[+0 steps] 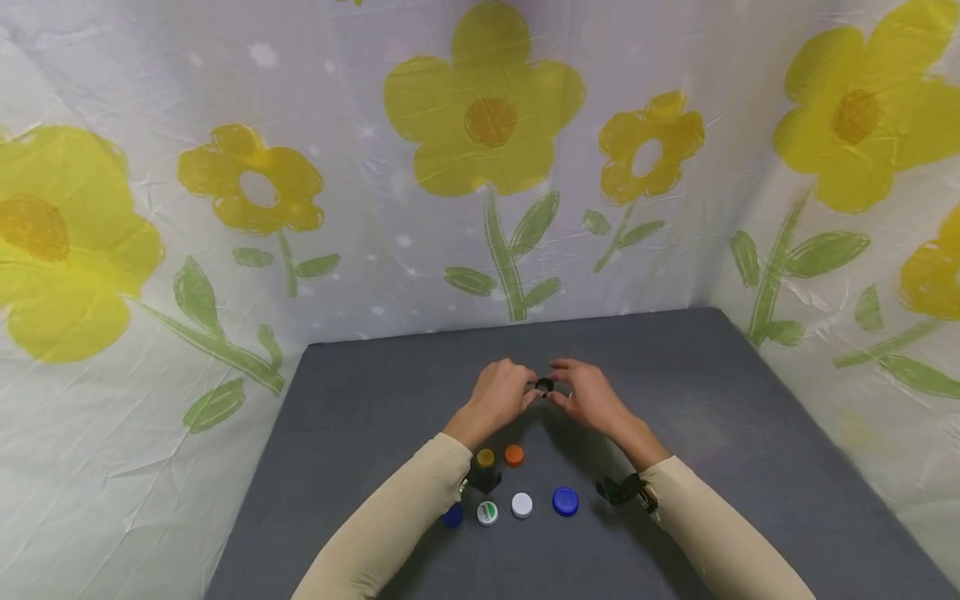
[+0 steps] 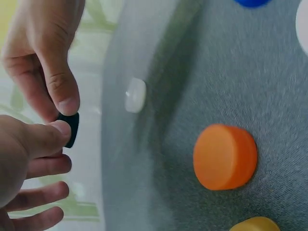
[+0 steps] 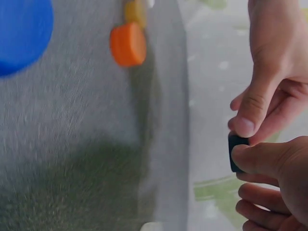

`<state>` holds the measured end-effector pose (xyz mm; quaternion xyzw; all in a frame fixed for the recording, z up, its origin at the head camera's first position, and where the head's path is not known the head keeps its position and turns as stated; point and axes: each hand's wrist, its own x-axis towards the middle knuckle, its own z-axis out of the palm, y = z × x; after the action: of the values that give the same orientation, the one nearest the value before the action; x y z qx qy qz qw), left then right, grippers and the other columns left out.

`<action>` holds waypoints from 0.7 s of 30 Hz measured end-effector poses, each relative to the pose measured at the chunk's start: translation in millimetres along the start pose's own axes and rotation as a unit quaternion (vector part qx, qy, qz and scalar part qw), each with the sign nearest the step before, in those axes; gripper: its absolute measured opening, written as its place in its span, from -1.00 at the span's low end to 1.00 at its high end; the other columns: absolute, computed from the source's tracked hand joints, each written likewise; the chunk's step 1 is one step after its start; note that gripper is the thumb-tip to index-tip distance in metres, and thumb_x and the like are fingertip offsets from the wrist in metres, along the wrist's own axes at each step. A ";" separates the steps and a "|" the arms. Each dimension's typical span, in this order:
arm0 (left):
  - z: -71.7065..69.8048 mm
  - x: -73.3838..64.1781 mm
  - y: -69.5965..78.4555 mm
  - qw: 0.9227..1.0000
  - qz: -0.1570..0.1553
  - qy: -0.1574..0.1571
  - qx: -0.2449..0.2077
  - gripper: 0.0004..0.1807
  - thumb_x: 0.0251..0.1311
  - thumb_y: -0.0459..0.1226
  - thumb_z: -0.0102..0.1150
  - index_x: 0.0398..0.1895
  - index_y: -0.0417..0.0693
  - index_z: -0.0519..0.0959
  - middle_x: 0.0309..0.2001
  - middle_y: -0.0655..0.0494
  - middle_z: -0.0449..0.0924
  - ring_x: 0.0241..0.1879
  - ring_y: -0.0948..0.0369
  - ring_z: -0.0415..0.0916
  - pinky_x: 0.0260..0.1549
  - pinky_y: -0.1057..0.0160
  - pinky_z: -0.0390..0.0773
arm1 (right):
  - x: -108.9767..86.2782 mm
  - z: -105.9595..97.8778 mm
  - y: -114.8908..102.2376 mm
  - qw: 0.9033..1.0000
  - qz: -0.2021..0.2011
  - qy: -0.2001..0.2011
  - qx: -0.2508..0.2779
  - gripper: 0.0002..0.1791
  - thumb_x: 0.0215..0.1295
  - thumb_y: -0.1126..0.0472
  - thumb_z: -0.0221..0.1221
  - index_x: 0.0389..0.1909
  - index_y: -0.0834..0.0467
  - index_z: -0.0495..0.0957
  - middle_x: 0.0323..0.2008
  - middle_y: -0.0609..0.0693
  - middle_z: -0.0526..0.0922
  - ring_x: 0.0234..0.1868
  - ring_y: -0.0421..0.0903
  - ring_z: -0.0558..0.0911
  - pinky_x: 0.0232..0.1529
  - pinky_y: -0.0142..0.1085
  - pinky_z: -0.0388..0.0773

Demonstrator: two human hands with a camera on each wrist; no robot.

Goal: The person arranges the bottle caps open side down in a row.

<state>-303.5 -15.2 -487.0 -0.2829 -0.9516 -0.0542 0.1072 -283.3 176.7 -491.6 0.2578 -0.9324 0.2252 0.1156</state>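
Observation:
Between my two hands, above the table, is a small black bottle cap [image 1: 544,386], its open side facing up in the head view. My left hand [image 1: 503,390] pinches one edge with thumb and forefinger, its other fingers spread apart in the left wrist view. From the opposite side my right hand [image 1: 591,395] pinches the same cap [image 3: 233,156] between thumb and fingers. Nearer my body, an orange cap [image 1: 514,455] and a yellow cap [image 1: 485,457] lie side by side. A small whitish cap [image 2: 136,95] lies on the table close to the hands in the left wrist view.
Closer in is a row: a dark blue cap [image 1: 452,515] partly hidden by my left sleeve, a white cap with green print [image 1: 487,512], a plain white cap [image 1: 522,505] and a blue cap [image 1: 566,501]. A flowered curtain [image 1: 360,275] surrounds the grey table [image 1: 735,433].

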 end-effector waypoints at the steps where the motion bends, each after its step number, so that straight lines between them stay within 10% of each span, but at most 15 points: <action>1: -2.7 -3.5 0.8 1.000 0.005 0.006 0.003 -0.76 0.26 0.01 0.32 -0.12 0.19 0.77 -0.26 0.23 0.77 -0.30 0.15 0.66 -0.27 0.12 0.64 | -1.9 -1.9 -3.1 1.000 -0.003 0.000 -0.001 -0.68 0.23 0.17 0.38 -0.03 0.23 0.72 0.19 0.23 0.61 0.12 0.20 0.64 0.09 0.09 0.57; 21: -33.7 -55.0 12.4 0.998 0.022 0.030 -0.054 -0.74 0.22 0.00 0.37 -0.10 0.14 0.78 -0.23 0.21 0.78 -0.21 0.16 0.62 -0.21 0.13 0.64 | -35.8 -10.7 -39.2 0.999 -0.021 0.030 0.030 -0.67 0.20 0.15 0.42 -0.02 0.13 0.73 0.19 0.16 0.62 0.16 0.15 0.63 0.10 0.08 0.57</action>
<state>-245.9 -39.4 -466.7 -0.3079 -0.9371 -0.1116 0.1212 -231.3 167.2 -480.1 0.2741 -0.9156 0.2584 0.1409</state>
